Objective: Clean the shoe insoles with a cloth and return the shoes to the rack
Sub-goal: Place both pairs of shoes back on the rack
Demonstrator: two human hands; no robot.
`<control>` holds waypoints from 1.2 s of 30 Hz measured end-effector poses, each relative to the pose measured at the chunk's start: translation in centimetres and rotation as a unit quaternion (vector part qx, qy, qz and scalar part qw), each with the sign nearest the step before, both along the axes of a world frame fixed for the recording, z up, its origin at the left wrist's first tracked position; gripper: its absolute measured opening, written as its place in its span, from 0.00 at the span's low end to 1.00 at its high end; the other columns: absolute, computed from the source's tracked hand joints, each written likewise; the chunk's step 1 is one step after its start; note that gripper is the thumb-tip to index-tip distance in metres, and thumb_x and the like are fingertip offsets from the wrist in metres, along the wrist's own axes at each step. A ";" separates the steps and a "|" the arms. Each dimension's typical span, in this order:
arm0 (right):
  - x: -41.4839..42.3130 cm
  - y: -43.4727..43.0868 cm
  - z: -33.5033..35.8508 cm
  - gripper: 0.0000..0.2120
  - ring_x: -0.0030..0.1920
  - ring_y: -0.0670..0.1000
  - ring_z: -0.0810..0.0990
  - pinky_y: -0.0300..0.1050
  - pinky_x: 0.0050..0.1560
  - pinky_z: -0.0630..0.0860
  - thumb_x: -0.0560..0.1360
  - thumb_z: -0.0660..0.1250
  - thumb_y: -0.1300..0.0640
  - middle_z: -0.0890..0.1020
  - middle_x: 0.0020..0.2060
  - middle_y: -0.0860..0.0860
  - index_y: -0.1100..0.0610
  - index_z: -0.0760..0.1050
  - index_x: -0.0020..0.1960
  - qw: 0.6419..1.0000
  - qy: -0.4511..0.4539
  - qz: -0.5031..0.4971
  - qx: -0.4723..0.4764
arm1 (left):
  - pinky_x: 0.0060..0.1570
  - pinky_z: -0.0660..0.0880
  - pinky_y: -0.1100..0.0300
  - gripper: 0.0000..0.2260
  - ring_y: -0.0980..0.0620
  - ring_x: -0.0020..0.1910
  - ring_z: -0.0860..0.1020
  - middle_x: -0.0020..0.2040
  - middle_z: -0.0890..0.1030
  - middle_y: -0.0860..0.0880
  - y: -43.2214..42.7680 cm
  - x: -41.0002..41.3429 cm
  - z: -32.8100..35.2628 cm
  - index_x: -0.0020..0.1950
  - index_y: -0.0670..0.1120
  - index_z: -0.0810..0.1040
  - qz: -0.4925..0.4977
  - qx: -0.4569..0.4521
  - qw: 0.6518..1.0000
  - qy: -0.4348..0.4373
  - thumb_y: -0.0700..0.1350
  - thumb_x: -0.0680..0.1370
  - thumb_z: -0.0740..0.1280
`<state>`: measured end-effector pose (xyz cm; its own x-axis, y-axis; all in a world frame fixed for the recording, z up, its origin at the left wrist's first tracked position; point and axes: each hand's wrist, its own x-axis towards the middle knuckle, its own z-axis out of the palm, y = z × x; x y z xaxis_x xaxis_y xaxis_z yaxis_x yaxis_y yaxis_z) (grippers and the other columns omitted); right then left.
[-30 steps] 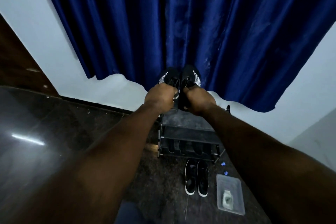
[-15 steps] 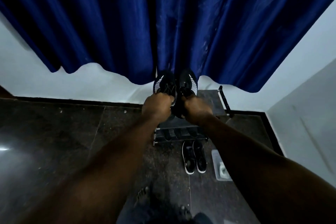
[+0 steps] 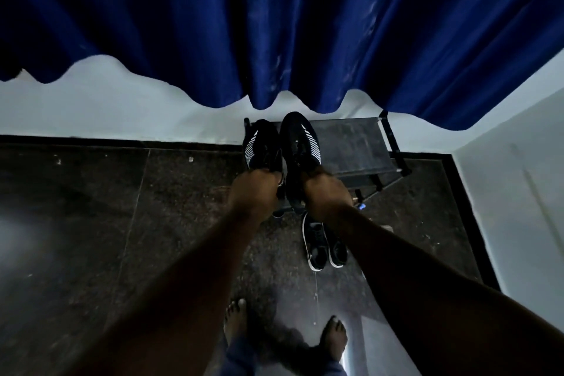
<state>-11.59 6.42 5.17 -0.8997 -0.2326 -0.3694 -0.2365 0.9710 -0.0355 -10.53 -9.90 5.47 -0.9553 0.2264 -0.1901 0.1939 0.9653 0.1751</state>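
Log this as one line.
left hand grips left shoe | right hand grips right shoe | at rack | spare pair on floor

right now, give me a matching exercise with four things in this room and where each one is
Things:
1. black shoes with white stripes
2. black sneakers with white soles
3. blue satin curtain
4. dark low shoe rack

Places:
a. hanging over the white wall
b. on the dark floor in front of the rack
c. gripped by the left hand and right hand
d. against that wall, under the curtain's hem

Pairs: 1-c, 2-b, 3-a, 4-d
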 end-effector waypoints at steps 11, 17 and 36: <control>-5.8 2.2 -11.2 0.26 0.59 0.64 0.78 0.54 0.55 0.78 0.68 0.75 0.59 0.77 0.61 0.61 0.58 0.75 0.65 0.996 0.035 0.013 -0.079 | 0.50 0.79 0.47 0.15 0.39 0.58 0.81 0.60 0.81 0.47 1.5 -5.1 -10.5 0.65 0.51 0.78 0.023 -0.027 0.999 0.018 0.47 0.78 0.68; -7.9 2.9 -15.4 0.22 0.63 0.64 0.75 0.53 0.56 0.76 0.72 0.70 0.62 0.77 0.61 0.61 0.60 0.74 0.66 0.993 0.066 0.025 -0.100 | 0.45 0.79 0.48 0.12 0.39 0.56 0.81 0.55 0.82 0.47 2.7 -6.3 -15.3 0.59 0.50 0.81 0.021 -0.021 0.998 0.051 0.47 0.76 0.69; -6.6 5.7 -19.0 0.31 0.64 0.65 0.73 0.60 0.61 0.76 0.67 0.73 0.52 0.76 0.65 0.60 0.60 0.73 0.67 0.965 0.150 0.034 -0.211 | 0.71 0.66 0.37 0.30 0.37 0.66 0.70 0.68 0.75 0.44 4.0 -4.8 -18.7 0.72 0.50 0.72 0.078 -0.006 0.989 0.123 0.54 0.70 0.68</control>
